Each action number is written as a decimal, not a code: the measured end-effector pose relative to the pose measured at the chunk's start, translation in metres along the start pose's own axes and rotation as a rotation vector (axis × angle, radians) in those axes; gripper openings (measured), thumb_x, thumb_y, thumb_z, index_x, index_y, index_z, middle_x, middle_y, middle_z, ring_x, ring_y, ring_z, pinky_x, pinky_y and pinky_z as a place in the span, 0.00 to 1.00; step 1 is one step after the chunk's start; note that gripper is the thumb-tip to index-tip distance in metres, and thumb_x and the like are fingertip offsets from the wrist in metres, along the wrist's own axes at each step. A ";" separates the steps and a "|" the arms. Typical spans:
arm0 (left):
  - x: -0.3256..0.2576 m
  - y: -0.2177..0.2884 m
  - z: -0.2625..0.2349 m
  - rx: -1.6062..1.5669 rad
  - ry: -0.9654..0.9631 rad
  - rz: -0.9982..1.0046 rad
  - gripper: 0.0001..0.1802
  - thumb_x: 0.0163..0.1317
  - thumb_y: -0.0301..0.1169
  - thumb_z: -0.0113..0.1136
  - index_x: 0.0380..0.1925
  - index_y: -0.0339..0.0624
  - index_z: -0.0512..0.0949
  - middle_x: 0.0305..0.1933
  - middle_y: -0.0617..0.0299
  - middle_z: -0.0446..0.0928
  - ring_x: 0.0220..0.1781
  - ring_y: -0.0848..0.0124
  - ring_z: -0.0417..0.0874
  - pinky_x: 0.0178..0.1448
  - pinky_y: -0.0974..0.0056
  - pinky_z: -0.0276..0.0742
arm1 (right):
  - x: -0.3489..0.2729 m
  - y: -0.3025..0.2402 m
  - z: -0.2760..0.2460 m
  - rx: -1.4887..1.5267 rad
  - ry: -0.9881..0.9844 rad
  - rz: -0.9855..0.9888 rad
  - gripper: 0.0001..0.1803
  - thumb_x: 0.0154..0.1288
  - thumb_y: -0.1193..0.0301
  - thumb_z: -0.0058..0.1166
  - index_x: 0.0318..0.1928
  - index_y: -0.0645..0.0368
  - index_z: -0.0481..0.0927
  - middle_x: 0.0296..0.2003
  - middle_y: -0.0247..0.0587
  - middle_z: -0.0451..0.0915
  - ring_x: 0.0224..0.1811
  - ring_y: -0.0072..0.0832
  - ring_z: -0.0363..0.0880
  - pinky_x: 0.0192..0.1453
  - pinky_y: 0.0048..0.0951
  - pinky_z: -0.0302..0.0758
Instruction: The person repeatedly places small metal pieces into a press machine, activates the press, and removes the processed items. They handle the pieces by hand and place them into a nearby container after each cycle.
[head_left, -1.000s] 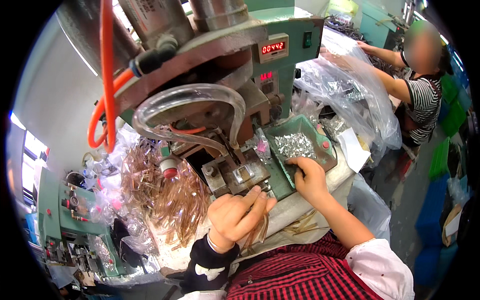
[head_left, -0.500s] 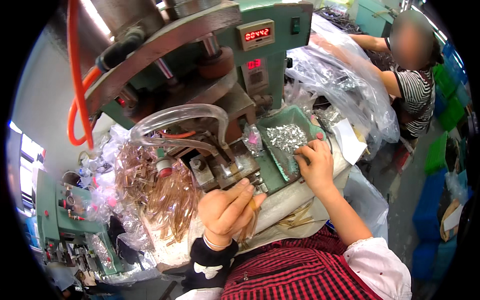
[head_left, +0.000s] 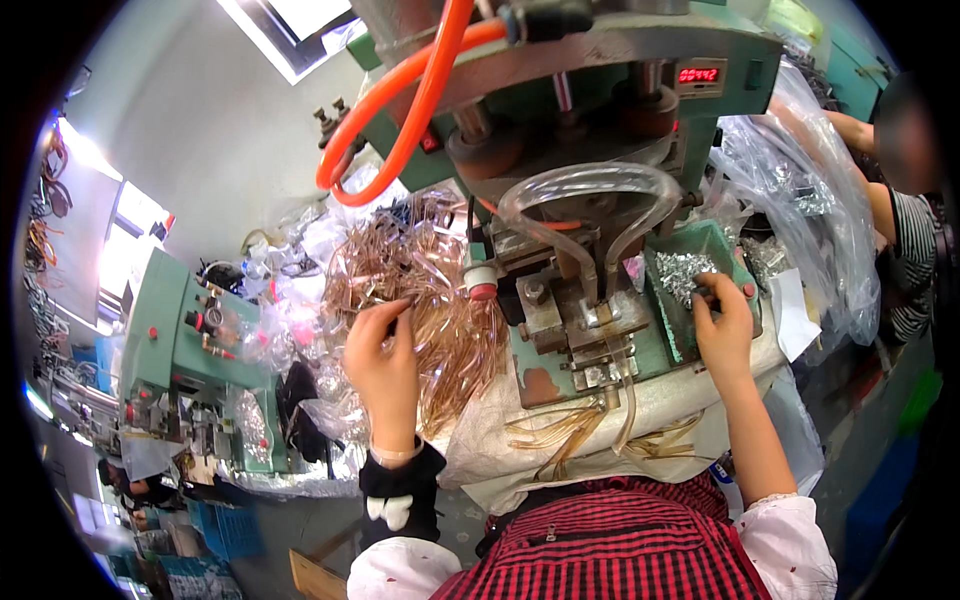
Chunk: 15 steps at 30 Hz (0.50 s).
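Note:
My left hand (head_left: 385,375) is raised at the edge of a heap of brownish clear plastic strips (head_left: 425,285). Its thumb and forefinger meet at the tips in a pinch; anything between them is too small to make out. In a green tray (head_left: 672,325), small silvery metal pieces (head_left: 683,275) lie piled. My right hand (head_left: 724,335) reaches over its right side, thumb and forefinger curled together at the pieces; what they grip is hidden. Between the hands stands a press with a metal die (head_left: 598,345). A clear strip (head_left: 629,405) hangs from its front edge.
An orange hose (head_left: 405,115) and a clear looped tube (head_left: 590,180) run by the green press (head_left: 740,140). Loose strips (head_left: 560,432) lie on the pale cloth (head_left: 480,425). Another green machine (head_left: 170,320) stands left. A co-worker (head_left: 905,220) handles clear plastic bags at right.
My left hand has left the strip at the die and moved left to the heap. The right hand stays at the tray of metal pieces. The whole view has swung left.

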<state>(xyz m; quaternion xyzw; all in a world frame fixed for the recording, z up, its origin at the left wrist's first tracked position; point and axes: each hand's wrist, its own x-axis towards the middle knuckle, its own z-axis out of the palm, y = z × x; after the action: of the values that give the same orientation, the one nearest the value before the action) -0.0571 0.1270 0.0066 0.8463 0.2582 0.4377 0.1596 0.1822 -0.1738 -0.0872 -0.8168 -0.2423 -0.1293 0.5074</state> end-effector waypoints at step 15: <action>-0.020 -0.043 0.060 -0.727 -0.088 -0.447 0.06 0.72 0.26 0.59 0.44 0.36 0.82 0.35 0.66 0.82 0.33 0.79 0.80 0.36 0.75 0.71 | -0.004 -0.060 -0.036 0.153 -0.050 -0.095 0.08 0.59 0.80 0.63 0.41 0.62 0.87 0.35 0.43 0.85 0.39 0.37 0.83 0.44 0.35 0.77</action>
<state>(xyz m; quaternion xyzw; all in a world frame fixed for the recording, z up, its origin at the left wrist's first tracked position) -0.0301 0.1481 -0.0615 0.6761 0.2569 0.4184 0.5494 0.1486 -0.1844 -0.0269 -0.7662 -0.3024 -0.1139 0.5554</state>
